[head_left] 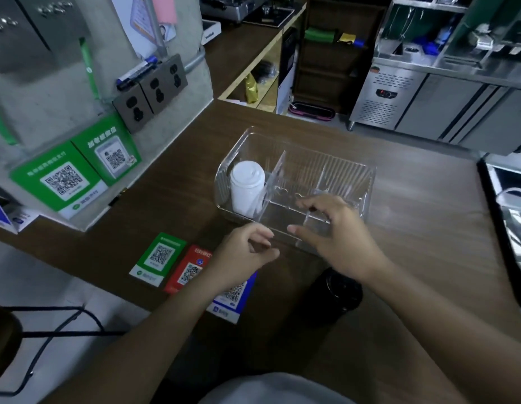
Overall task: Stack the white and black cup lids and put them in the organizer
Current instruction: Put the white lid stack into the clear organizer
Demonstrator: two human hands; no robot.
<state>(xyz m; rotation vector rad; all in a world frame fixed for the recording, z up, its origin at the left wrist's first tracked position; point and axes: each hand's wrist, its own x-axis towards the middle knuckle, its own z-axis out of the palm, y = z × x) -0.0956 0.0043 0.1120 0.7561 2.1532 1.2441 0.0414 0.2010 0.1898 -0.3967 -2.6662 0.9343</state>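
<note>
Hands first: there are two, and both reach out over the brown bench (171, 182). The left hand (243, 255) is at about 7 o'clock from the clear organizer (367, 182). Its fingers are loosely curled and its thumb sits close to them, but nothing can be seen between them. It hovers just beside the box's near wall; whether it touches is hard to tell. The right hand (338, 231) is spread wide, fingers apart and mostly straight. It lies over the near front part of the organizer, with its fingertips at the thin wall inside. It holds nothing.

One stack of black lids (338, 293) lies on its side on the bench, at 6 o'clock from the organizer, partly under the right wrist. It is dark and blurry, so the lids cannot be counted.

Three small code cards lie flat on the bench: one green card (158, 259), one red card (187, 269) and one blue card (234, 301), partly hidden by the left arm.

Farther out, one stack of white lids (247, 185) stands in the left part of the organizer, at 9 o'clock inside it. The other parts of the box show only clear plastic.

At 10 o'clock, two green signs (78, 173) lean on the wall, with two wall sockets (150, 93) above them.
</note>
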